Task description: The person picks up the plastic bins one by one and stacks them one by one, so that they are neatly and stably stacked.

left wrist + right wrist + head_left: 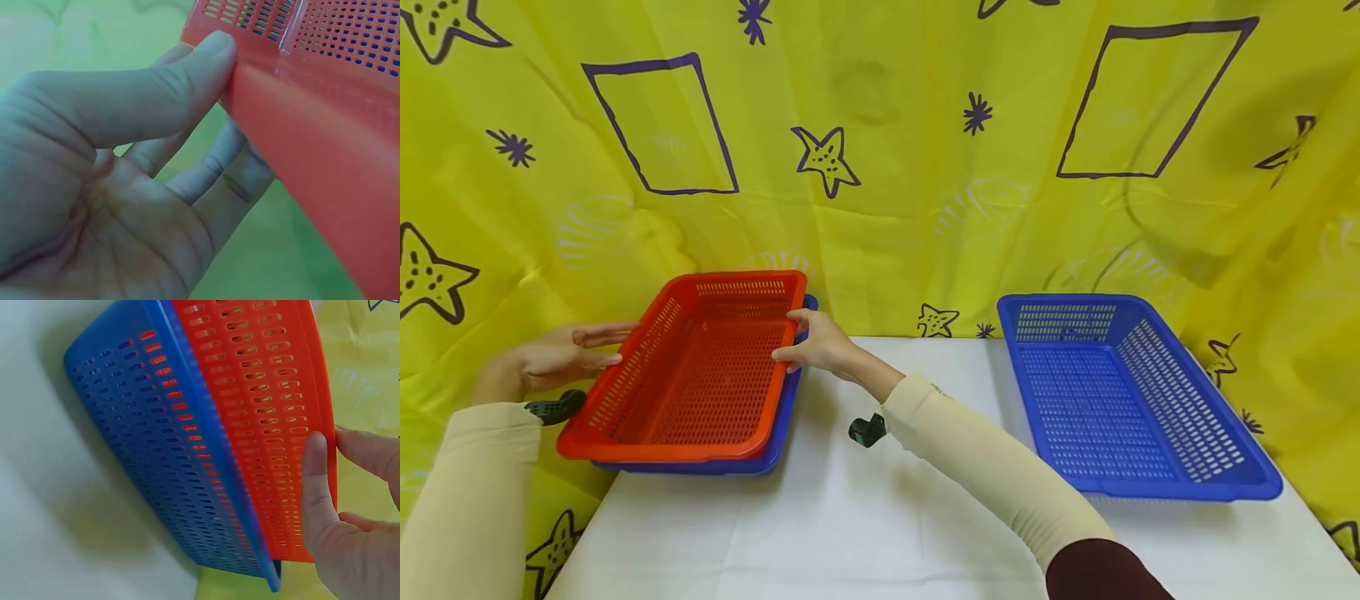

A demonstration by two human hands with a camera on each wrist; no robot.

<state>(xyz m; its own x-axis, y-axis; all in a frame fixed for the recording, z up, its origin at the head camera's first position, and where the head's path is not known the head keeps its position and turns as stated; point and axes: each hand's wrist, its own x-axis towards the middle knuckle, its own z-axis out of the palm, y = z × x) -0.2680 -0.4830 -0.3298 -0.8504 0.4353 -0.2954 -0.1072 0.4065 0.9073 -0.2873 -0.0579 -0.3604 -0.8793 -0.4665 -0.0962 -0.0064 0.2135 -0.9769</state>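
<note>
A red plastic basket with slotted sides sits partly nested in a blue basket at the left of the table. Its wall stands well above the blue rim in the right wrist view. My left hand grips the red basket's left rim, the thumb on the edge and the other fingers behind it. At the opposite side my right hand pinches the right rim between thumb and fingers. Most of the lower blue basket is hidden from above by the red one.
A second blue basket stands on the right side of the white-covered table. Behind the table hangs a yellow curtain with stars and frames drawn on it. Dark wrist cameras stick out from both sleeves.
</note>
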